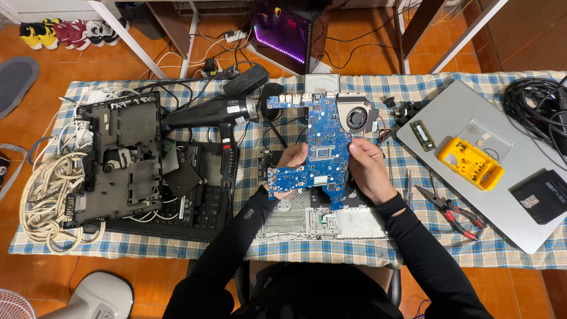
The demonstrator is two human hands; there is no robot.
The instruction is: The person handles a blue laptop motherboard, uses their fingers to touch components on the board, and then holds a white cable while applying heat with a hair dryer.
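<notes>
View from above a table covered with a checked cloth (177, 245). A person in black sleeves is holding a blue circuit board (323, 147) with both hands, lifted over the middle of the table. The left hand (290, 162) is gripping the board's left side, its fingers curling behind the board near the lower left arm of the board, so most of the hand is lying hidden under it. The right hand (368, 168) is closing on the board's right edge, thumb on the face and fingers wrapping round the back. The board is standing between the two hands, its long part running away from the person toward the far side, where a round black fan (356, 117) is sitting attached at the far right corner. Just below the board, nearer the person, a silver laptop base (322, 221) is lying flat. To the left, a black hair dryer (221, 115) is resting beside a black laptop shell (118, 159), with a coil of pale cable (44, 201) at the far left edge. To the right, red-handled pliers (455, 212) are lying near a grey laptop lid (472, 201), which is carrying a yellow parts tray (469, 162).
</notes>
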